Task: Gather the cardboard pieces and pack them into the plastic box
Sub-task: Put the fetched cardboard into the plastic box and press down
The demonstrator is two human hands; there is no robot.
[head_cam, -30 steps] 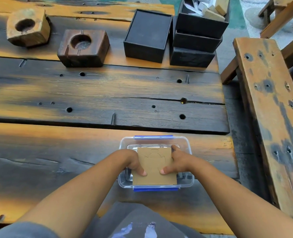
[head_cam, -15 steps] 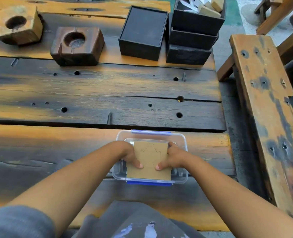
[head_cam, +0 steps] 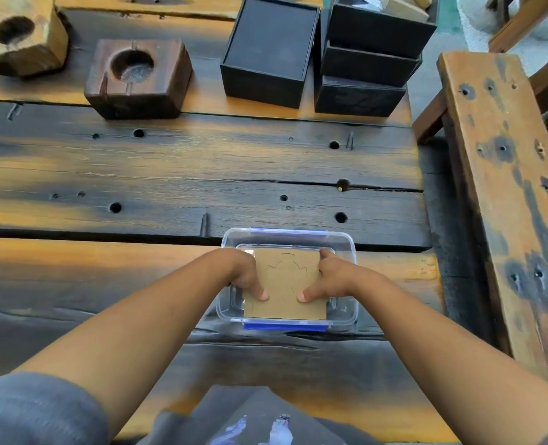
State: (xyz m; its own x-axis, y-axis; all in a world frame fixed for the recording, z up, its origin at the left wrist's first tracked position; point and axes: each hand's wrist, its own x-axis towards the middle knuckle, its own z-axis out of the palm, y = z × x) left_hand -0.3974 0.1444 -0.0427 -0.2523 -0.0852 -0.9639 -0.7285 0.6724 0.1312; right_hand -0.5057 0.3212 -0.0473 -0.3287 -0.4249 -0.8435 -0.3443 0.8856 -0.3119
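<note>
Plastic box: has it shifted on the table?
Yes, away from the camera. The plastic box now overlaps the plank gap with its far rim; earlier it sat short of it.

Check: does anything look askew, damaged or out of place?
Only the cardboard piece: gripped by the left hand and right hand, its near edge lies over the plastic box rim, not inside. Nothing spilled.

Matt brown cardboard piece (head_cam: pixel 285 284), glossy clear plastic box (head_cam: pixel 346 252), rough charred wood table (head_cam: pixel 202 168)
</note>
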